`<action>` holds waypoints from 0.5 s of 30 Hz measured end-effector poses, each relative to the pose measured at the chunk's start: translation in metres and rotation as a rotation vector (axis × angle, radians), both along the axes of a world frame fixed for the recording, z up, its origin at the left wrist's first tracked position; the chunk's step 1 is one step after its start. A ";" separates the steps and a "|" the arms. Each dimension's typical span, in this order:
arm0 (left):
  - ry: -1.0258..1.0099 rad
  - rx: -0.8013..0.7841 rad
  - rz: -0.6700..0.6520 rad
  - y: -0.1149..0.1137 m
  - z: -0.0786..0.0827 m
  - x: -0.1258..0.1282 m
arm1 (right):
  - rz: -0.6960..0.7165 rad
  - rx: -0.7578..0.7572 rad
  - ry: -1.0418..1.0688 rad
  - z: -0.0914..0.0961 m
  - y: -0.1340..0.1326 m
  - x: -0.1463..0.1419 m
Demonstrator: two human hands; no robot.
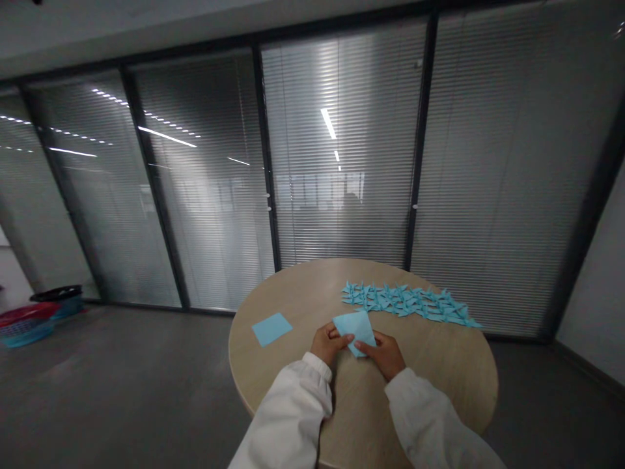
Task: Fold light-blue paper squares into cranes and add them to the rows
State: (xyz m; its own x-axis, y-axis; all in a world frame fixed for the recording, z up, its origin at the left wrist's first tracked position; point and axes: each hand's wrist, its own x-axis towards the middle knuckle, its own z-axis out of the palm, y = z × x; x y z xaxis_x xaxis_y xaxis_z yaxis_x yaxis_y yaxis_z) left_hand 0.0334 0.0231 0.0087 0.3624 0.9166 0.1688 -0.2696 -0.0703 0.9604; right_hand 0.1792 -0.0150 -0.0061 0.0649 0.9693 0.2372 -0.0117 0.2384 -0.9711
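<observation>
A light blue sheet of origami paper (355, 327) is held up over the table between my two hands, one corner pointing down toward me. My left hand (329, 343) grips its left edge, with the thumb lying on the front face. On the right side, my right hand (384, 354) pinches the lower edge, thumb in front and fingers behind. Whether the sheet is folded is hard to make out. Flat on the table to the left lies a blue paper sheet (272, 329). Beyond my hands, several folded blue paper cranes (407, 302) are packed in rows.
The round wooden table (288, 286) stands close to a glass wall with blinds (342, 215). On the floor at far left are a red and blue basket (27, 324) and a dark-rimmed blue basket (61, 301).
</observation>
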 end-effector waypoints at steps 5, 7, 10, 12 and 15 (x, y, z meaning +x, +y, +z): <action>-0.013 -0.067 0.038 0.002 0.002 -0.002 | -0.011 0.013 0.029 -0.001 0.001 0.002; -0.058 -0.088 0.066 0.004 0.002 -0.004 | -0.011 0.003 0.034 0.000 0.001 0.002; -0.099 -0.122 0.110 0.007 0.002 -0.005 | -0.023 -0.011 0.029 0.000 0.000 0.002; -0.110 -0.133 0.120 0.008 0.002 -0.006 | -0.033 -0.022 0.030 0.001 0.000 0.001; -0.144 -0.117 0.125 0.010 0.000 -0.006 | -0.033 -0.030 0.039 0.002 -0.001 0.001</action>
State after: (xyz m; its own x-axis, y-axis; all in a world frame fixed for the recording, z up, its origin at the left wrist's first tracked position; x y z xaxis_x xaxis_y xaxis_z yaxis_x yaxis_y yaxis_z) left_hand 0.0271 0.0329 0.0090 0.2251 0.9692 0.1002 -0.4007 -0.0017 0.9162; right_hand 0.1804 -0.0157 -0.0045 0.1054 0.9732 0.2044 -0.0428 0.2098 -0.9768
